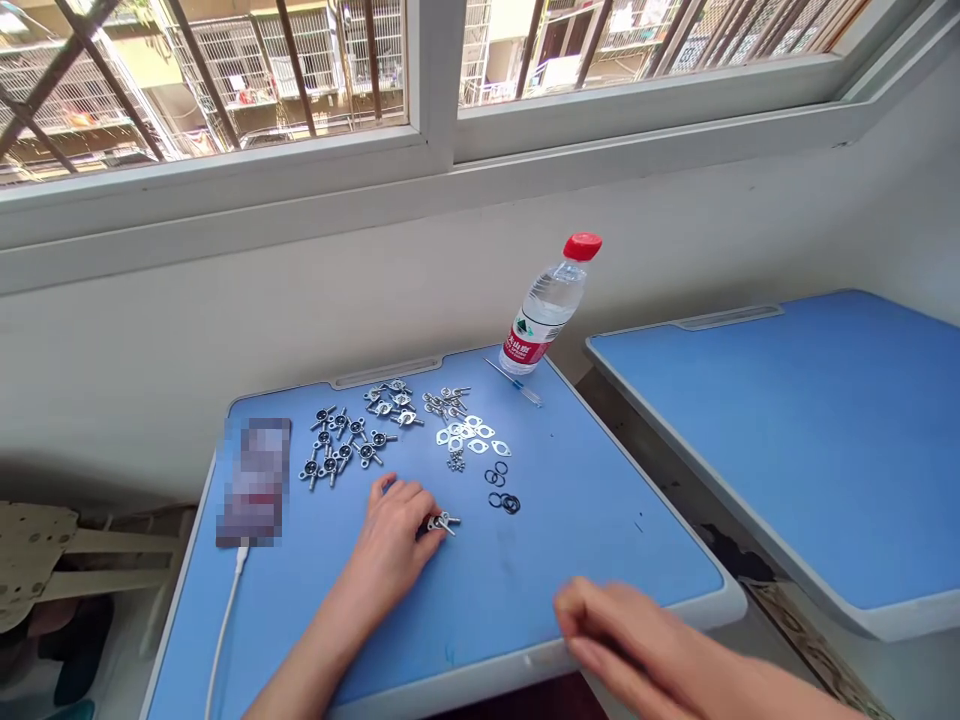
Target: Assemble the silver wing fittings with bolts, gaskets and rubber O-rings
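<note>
My left hand (401, 530) rests on the blue table and pinches a small metal part (445, 522) between thumb and fingers. Over the table's front edge is my right hand (611, 635), blurred, its fingers curled; whether it holds anything cannot be made out. Beyond my left hand lie several metal parts with black rings (345, 447) and a group of similar metal parts (394, 402). Further right are small metal pieces with stems (446, 402), flat silver plates (472, 434), tiny screws (456, 461) and black rubber rings (504, 502).
A water bottle (544, 318) with a red cap stands at the back, beside a thin blue screwdriver-like tool (514, 383). A blurred-out phone (255, 482) with a white cable (225, 630) lies at the left. A second blue table (787, 420) stands to the right.
</note>
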